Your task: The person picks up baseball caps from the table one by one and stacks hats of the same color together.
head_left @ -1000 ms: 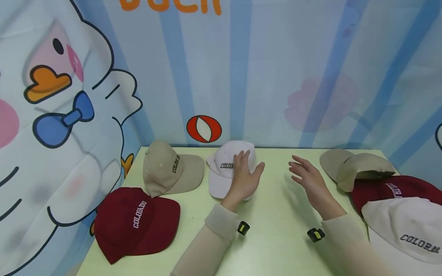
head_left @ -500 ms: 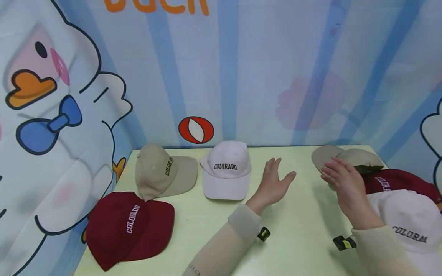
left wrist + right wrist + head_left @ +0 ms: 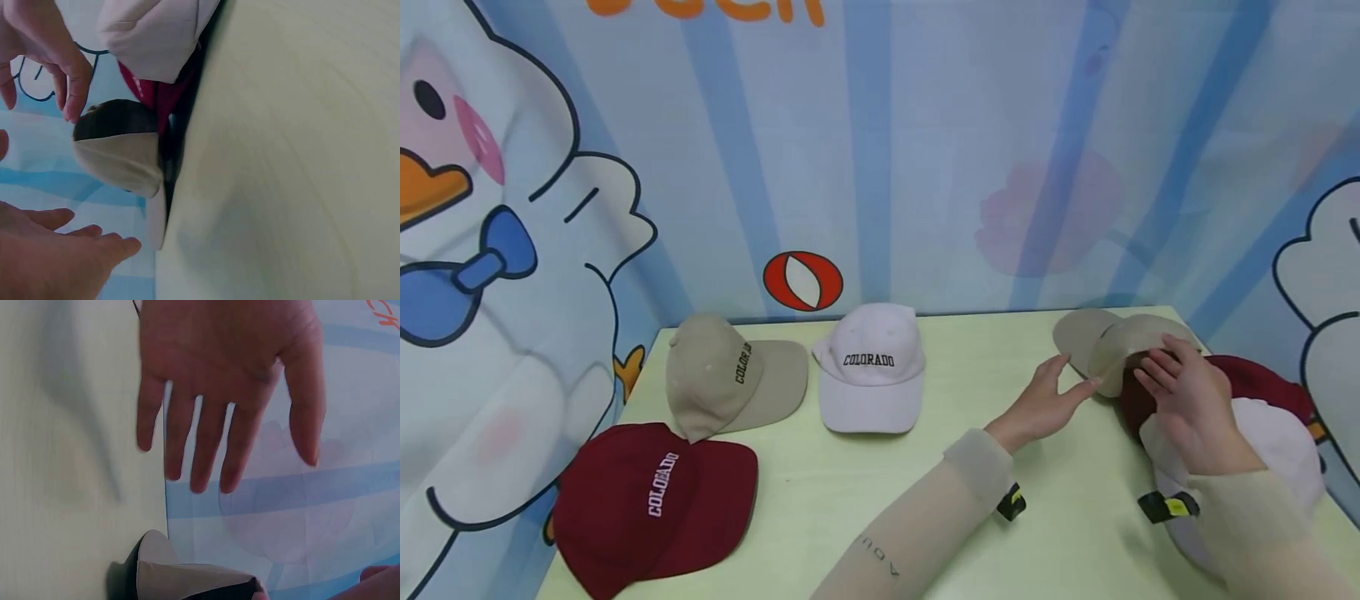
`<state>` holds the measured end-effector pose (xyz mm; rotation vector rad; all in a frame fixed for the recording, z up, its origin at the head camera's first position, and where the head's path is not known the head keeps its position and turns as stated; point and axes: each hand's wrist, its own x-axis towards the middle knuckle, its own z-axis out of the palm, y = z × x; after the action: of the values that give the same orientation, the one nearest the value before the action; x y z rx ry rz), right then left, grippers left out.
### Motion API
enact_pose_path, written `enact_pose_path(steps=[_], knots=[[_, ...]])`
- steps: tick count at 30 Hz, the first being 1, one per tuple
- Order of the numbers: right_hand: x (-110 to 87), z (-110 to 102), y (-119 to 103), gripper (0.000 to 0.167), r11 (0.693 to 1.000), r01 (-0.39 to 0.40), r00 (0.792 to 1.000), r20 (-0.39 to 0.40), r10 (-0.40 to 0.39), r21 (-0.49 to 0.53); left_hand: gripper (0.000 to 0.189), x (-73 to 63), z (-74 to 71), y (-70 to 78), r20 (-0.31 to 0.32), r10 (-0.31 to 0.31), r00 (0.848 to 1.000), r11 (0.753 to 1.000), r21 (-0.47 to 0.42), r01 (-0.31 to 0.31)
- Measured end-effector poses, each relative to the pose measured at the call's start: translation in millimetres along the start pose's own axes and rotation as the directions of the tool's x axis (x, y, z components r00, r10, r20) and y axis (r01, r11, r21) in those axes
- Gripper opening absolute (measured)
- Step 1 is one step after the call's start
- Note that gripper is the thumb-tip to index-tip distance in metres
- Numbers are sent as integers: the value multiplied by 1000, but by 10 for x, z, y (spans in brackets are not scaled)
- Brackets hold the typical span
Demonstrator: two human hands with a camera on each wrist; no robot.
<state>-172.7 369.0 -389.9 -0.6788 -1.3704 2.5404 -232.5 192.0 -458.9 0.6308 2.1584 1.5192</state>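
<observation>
At the far right of the table, a beige baseball cap (image 3: 1138,332) lies tipped over, brim pointing left and dark inside facing right. My right hand (image 3: 1206,408) reaches over to it with loosely bent fingers; in the left wrist view its fingertips (image 3: 74,106) are right at the cap's opening edge. My left hand (image 3: 1037,407) is spread on the other side, its raised fingers and thumb close to the cap's near side. A dark red cap (image 3: 1262,379) and a white cap (image 3: 1288,437) overlap beside and in front of it, partly hidden by my right hand.
On the left stand a beige cap (image 3: 707,375), a white COLORADO cap (image 3: 871,358) and a dark red cap (image 3: 625,492), brims toward the right or front. A duck-printed cloth backdrop (image 3: 917,158) rises behind the pale yellow table (image 3: 850,517).
My left hand has left the white cap on the left and moved right. My right hand has also moved right, to the tipped beige cap. The head view has turned to the right.
</observation>
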Motion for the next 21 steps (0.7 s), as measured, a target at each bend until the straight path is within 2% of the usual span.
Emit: enact_pose_path(steps=[3, 7, 12, 18, 21], knots=[[70, 0, -85, 73, 998, -66, 997, -51, 66, -5, 75, 100, 89, -13, 44, -3, 999, 999, -46, 5], [189, 2, -189, 87, 987, -150, 987, -48, 152, 53, 77, 207, 196, -42, 74, 1, 997, 997, -74, 5], [332, -23, -240, 86, 957, -226, 971, -41, 237, 181, 78, 271, 274, -55, 104, -2, 995, 997, -79, 11], [495, -97, -279, 80, 862, -331, 940, 52, 338, 385, 73, 323, 346, 13, 131, -1, 991, 994, -109, 15], [581, -108, -281, 76, 841, -359, 930, 80, 358, 404, 73, 349, 388, 29, 135, 0, 991, 993, -120, 16]])
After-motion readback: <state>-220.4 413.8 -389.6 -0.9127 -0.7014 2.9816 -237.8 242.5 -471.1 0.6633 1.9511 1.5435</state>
